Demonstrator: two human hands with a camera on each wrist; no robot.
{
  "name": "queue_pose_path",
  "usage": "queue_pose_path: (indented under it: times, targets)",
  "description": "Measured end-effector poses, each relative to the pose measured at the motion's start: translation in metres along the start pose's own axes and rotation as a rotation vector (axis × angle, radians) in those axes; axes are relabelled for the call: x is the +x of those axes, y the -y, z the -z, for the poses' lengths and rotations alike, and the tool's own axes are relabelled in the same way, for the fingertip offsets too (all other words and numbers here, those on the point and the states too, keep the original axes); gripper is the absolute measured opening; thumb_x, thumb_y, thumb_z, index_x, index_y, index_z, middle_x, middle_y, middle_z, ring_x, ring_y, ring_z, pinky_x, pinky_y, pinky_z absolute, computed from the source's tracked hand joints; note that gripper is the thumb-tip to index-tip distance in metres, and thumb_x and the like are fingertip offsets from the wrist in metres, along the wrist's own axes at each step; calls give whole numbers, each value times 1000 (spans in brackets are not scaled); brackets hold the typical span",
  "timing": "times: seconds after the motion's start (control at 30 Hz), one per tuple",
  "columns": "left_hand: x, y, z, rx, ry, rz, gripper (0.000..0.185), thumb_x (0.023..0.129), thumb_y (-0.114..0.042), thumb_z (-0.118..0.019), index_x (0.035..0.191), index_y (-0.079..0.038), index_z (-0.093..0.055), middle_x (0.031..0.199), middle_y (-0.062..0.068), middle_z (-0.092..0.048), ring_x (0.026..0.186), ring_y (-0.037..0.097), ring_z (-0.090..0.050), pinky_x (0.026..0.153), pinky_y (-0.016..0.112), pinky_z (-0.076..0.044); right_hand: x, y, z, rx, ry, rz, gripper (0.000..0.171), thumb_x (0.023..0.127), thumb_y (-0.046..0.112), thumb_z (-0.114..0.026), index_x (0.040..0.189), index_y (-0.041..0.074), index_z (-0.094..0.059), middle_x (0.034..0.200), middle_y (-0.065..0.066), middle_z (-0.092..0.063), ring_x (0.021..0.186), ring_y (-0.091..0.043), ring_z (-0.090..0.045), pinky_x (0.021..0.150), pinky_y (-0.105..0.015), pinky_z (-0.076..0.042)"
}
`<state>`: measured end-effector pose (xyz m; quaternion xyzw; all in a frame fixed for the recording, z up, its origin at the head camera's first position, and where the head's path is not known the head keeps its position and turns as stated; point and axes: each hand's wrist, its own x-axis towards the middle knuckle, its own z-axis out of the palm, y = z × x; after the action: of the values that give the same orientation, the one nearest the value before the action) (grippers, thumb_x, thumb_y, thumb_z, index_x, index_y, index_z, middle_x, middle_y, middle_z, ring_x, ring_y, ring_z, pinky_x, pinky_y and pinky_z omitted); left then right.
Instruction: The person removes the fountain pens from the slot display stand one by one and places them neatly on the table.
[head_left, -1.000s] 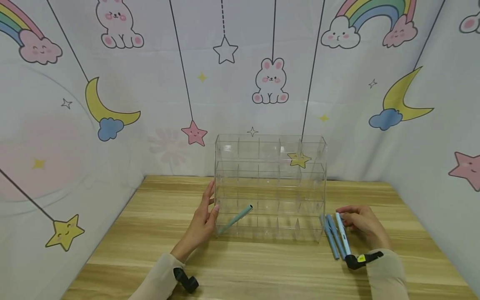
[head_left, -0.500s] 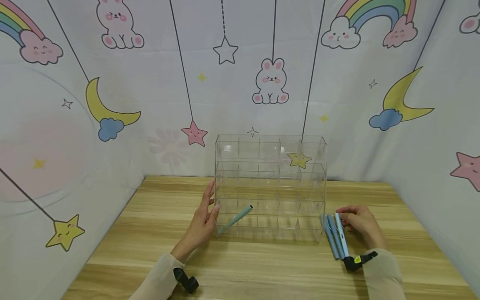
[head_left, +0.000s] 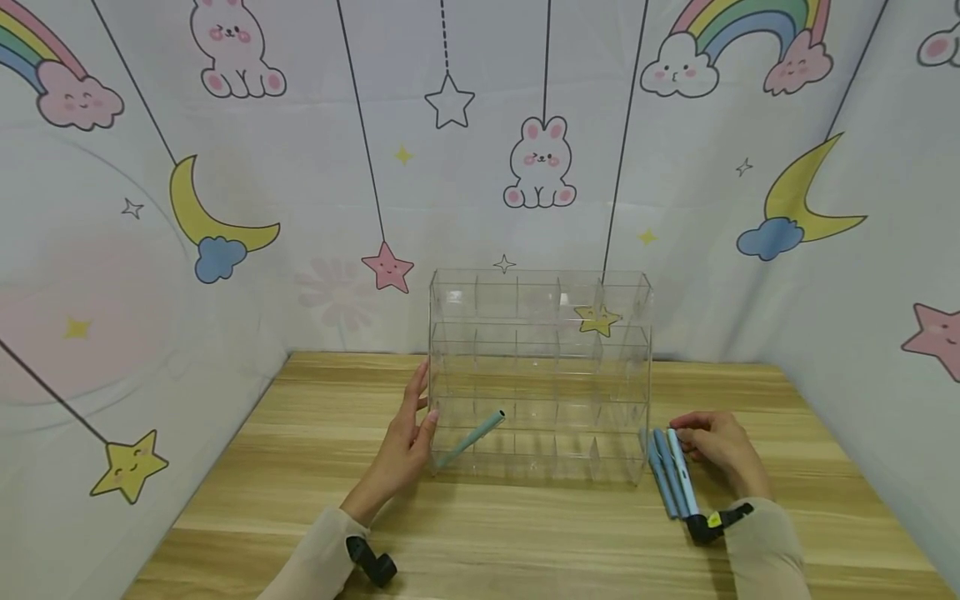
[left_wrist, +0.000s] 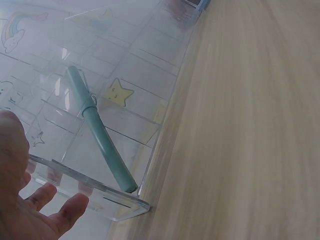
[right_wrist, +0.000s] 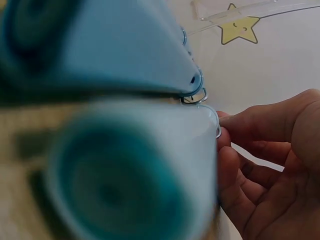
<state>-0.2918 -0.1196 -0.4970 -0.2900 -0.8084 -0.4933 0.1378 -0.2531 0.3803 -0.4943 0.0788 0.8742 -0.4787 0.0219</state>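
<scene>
A clear acrylic organizer [head_left: 540,333] with many small compartments stands at the middle of the wooden table. One teal pen [head_left: 471,437] leans in its lower left compartment, and shows again as the teal pen [left_wrist: 100,137] in the left wrist view. My left hand [head_left: 408,442] lies with straight fingers [left_wrist: 55,212] flat against the organizer's left wall. Three blue pens lie side by side just right of the organizer. My right hand [head_left: 716,446] pinches the far end of the lightest one, the light blue pen [head_left: 681,475], with curled fingers [right_wrist: 265,165]. Two darker blue pens [head_left: 663,475] lie beside it.
The wooden table [head_left: 300,467] is closed in on three sides by cloth walls printed with rainbows, moons and stars. Bare wood lies in front of the organizer and to the left. A black wrist mount [head_left: 371,560] sits on each sleeve.
My right hand and the light blue pen have shifted slightly left and toward me. The left hand and the teal pen have not moved.
</scene>
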Motion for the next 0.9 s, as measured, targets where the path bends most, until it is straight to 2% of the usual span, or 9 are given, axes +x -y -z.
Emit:
queue_pose_path:
  times: [0.33,0.5,0.77,0.9]
  targets:
    - [0,1,0,1,-2,-10,77,112,-3,-49,175,-16,-6,179,20,-19,138,61,-54,83,42,-65,3,-3,-1,-26,-17,18,30,101,5,-64,124,-15,-68,100,-8,-78,76,-7,-66,66,-26,-57]
    - [0,1,0,-1,-2,-10,78,113,-4,-49,175,-20,-5,179,20,-19,138,61,-54,84,45,-65,4,-2,-3,-36,-24,7,29,102,5,-64,123,-15,-69,97,-7,-78,75,-8,-66,65,-26,-57]
    - [-1,1,0,-6,-2,-24,77,112,-2,-49,174,-14,-6,179,22,-20,136,61,-55,84,47,-66,3,1,-4,-10,-35,-6,30,100,2,-64,123,-16,-68,94,-3,-77,73,-8,-65,64,-26,-57]
    - [-1,0,0,-6,0,-22,77,112,-3,-49,175,-16,-5,179,22,-19,136,61,-55,84,49,-66,4,2,-4,4,-41,-14,30,100,2,-65,124,-16,-67,92,-1,-77,72,-7,-65,63,-26,-57]
